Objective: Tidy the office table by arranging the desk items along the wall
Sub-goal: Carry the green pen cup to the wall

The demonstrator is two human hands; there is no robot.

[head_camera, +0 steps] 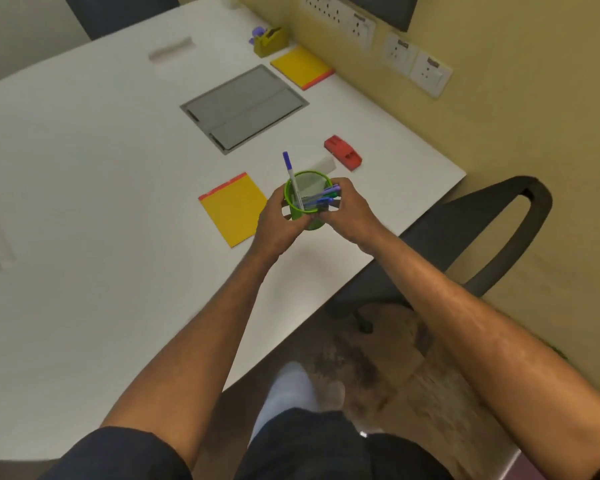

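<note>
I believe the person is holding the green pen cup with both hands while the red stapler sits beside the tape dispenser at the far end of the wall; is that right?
Not quite. The head view shows both hands, left and right, on the green pen cup, but the red stapler lies near the cup, far from the tape dispenser. A yellow notepad sits beside the dispenser.

no text, label or number can be read anywhere.
</note>
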